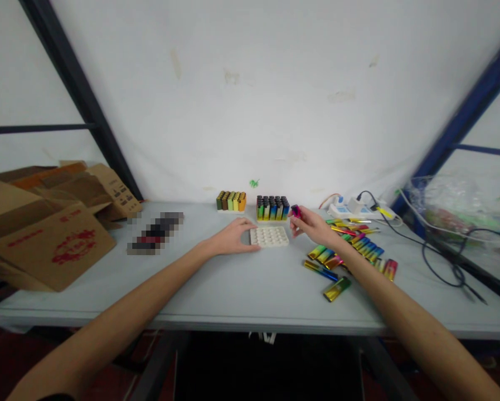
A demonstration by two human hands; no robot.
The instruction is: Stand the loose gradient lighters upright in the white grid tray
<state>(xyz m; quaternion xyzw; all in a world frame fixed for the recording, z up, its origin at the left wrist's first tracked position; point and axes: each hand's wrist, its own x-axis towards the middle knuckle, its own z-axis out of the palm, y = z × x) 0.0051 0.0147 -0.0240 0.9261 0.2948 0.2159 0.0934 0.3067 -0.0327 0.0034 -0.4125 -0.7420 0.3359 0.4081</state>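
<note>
A white tray (268, 237) with rows of round pits lies flat on the table, and no lighters stand in it. My left hand (235, 236) grips its left end between thumb and fingers. Just off the tray's right end, my right hand (310, 225) pinches a shiny magenta lighter (295, 211); the fingers partly cover it. Behind the tray stands a filled tray of lighters (272, 208), upright in rows with black tops and green, yellow and blue bodies. Beneath and around my right forearm lies a loose heap of metallic lighters (369, 247).
Left of the filled tray is a second block of yellow, green and brown lighters (231, 201). Cardboard boxes (66, 239) crowd the table's left end, beside a blurred patch (155, 234). A power strip (350, 209) and black cables (440, 262) lie at the right.
</note>
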